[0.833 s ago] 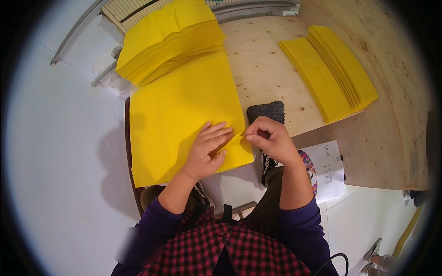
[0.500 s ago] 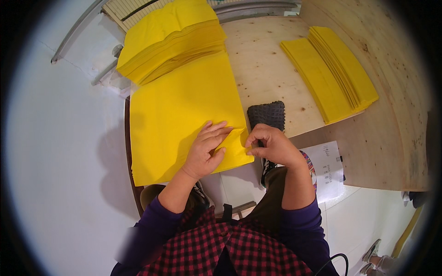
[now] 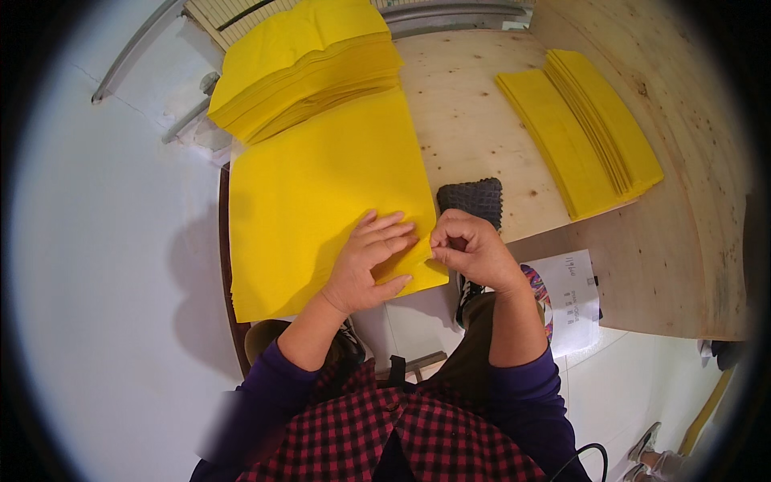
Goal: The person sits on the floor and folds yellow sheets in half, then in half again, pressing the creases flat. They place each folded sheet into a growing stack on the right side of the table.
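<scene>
Flat yellow fabric sheets [image 3: 321,177] lie stacked at the near left of the table. My left hand [image 3: 373,261] rests on the top sheet near its right corner, fingers spread. At the right edge of that sheet, my right hand [image 3: 470,245] pinches the fabric between thumb and forefinger, and the edge lifts slightly there. Just beyond my right hand lies a dark grey quilted cloth pad [image 3: 472,199]. Behind the flat sheets, a thick pile of folded yellow fabric [image 3: 301,60] leans over them.
Narrow folded yellow fabric strips [image 3: 582,132] lie on the wooden tabletop [image 3: 462,104] at the right. A wooden panel [image 3: 691,201] stands along the right side. White papers [image 3: 566,301] hang below the table edge. Beside the left edge is a white wall [image 3: 112,281].
The raised fold between my hands has flattened. My left hand's fingers have spread and shifted slightly right, while my right hand keeps its pinch at the sheet's edge.
</scene>
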Demonstrator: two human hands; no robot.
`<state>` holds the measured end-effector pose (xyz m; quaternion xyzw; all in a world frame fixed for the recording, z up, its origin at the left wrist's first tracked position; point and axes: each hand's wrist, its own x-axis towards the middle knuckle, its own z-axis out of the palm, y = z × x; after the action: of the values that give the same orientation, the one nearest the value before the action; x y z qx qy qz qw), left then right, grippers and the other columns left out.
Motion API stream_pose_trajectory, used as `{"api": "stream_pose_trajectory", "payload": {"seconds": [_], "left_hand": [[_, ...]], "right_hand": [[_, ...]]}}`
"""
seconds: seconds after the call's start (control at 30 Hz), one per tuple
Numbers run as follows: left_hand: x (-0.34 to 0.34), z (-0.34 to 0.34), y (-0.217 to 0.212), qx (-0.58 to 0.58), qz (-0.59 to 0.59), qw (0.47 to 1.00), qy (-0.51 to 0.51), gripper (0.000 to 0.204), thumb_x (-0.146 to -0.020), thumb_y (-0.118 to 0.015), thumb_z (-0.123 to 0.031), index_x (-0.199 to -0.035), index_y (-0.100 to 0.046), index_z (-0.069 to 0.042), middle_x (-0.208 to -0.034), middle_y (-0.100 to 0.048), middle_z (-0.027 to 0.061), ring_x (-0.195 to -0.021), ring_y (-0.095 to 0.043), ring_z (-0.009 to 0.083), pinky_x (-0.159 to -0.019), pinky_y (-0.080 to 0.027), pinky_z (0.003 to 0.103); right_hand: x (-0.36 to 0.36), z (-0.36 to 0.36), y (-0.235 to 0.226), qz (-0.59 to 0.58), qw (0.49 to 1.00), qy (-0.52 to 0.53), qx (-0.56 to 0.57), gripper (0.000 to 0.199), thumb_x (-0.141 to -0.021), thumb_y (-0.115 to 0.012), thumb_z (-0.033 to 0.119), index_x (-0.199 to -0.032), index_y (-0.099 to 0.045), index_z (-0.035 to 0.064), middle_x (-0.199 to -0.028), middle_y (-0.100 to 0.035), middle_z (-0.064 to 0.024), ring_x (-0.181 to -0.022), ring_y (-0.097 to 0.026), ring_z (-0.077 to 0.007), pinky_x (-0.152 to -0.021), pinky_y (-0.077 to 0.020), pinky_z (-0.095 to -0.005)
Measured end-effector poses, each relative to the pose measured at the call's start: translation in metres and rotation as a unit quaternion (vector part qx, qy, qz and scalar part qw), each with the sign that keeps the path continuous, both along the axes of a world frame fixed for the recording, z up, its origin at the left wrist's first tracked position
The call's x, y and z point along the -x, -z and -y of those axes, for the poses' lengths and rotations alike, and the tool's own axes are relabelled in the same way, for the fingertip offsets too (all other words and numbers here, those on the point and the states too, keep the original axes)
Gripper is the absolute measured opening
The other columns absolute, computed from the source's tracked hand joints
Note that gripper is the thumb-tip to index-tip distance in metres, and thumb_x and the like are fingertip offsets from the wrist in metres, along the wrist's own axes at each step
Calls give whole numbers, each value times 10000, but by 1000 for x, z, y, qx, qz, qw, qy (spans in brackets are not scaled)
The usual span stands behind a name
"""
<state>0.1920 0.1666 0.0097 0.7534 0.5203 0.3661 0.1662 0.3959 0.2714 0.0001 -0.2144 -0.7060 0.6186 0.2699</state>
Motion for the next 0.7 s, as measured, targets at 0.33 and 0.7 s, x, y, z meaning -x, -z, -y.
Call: {"api": "stream_pose_trajectory", "payload": {"seconds": [0.33, 0.7], "left_hand": [[-2, -1, 3, 3, 2, 1000, -24, 400, -743, -632, -45, -1143, -650, -29, -1237, -629, 102, -1273, -504, 276, -1124, -273, 455], [0, -1, 5, 5, 14, 1000, -24, 364, -748, -631, -57, -1110, -657, -25, -1219, -638, 111, -1260, -518, 284, -1119, -277, 462]], "right_hand": [[-14, -6, -1, 15, 999, 43, 20, 134, -777, -740, -9, -867, -647, 26, -857, -538, -3, -760, -504, -82, -661, -414, -222], [-11, -6, 7, 57, 993, -29, -96, 106, -754, -742, 32, -828, -667, 27, -789, -559, -57, -744, -576, -186, -664, -469, -284]]}}
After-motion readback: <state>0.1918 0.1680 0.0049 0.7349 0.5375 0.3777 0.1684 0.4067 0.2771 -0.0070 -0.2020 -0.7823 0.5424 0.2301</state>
